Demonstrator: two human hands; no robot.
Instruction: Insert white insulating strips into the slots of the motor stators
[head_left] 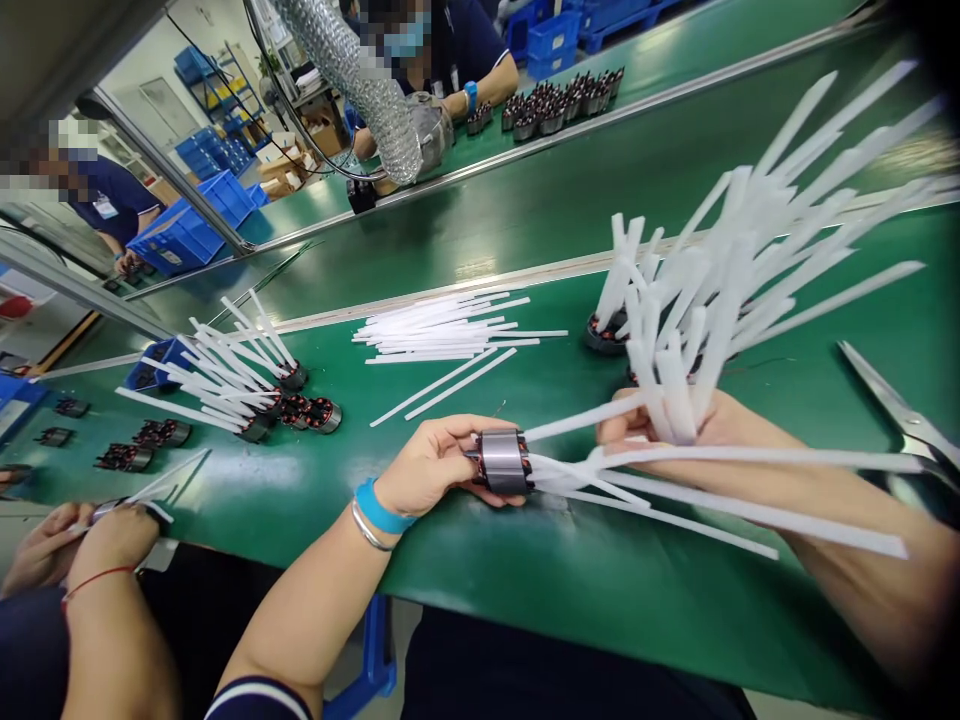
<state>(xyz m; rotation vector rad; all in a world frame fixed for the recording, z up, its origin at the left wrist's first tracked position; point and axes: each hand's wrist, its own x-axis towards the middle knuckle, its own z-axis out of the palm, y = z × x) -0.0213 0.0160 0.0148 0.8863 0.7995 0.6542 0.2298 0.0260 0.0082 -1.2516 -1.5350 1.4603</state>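
Grey metal motor core [505,462] pinched in grip of left hand [431,462], over green worktop [660,612]; white strips [750,456] jut rightward, long axis towards right hand [724,418]; its grip strip-hidden, cannot tell.

The table [465,580] is green. The motor stator [501,462] is shiny grey, with black ends and little orange-red bits. The strips [420,328] are plain white. The wristband [381,510] is bright blue, the bangle [366,526] silver, and the dark blue sleeve [255,707] has a white stripe.
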